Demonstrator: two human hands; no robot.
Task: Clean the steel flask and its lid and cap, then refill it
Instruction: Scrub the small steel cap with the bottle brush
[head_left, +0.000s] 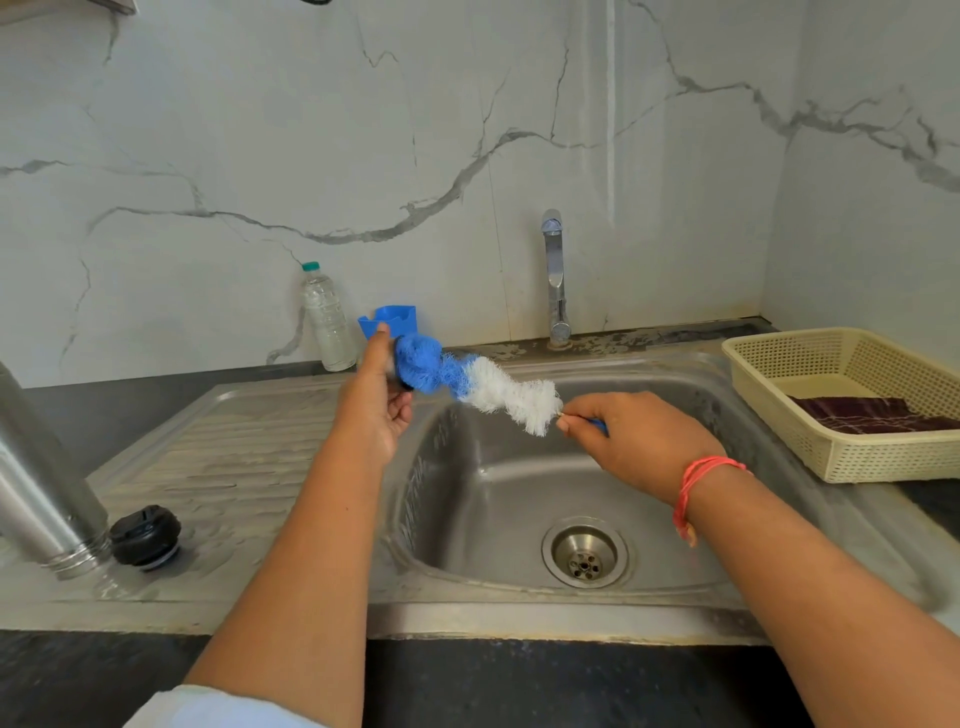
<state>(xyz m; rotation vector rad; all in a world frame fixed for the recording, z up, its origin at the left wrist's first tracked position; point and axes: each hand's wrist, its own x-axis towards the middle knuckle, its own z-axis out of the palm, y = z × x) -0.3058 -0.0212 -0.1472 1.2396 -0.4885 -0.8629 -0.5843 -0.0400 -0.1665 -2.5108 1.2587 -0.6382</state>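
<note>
1. Centrally, over the sink (493, 493): a bottle brush (483, 387), blue bristles at its left end, white bristles towards the handle, held roughly level above the basin.
2. Left hand (376, 400): fingers curled round a small dark item (407, 385) set against the blue bristles. It is mostly hidden, possibly the cap.
3. Right hand (639, 441): apart from the left, thumb and fingers pinching the brush's blue handle just past the white bristles. Red thread (696, 483) at the wrist.
4. Steel flask (47, 493): far left on the drainboard (249, 431), threaded mouth down, leaning in this wide view, touched by neither hand.
5. Black lid (145, 538): on the drainboard, just beside the flask's mouth.
6. Back of counter: clear plastic bottle (327, 317) with green top, blue holder (395, 319) beside it, tap (556, 280) behind the basin.
7. Right of sink: cream basket (883, 457) containing a dark cloth (872, 415).
</note>
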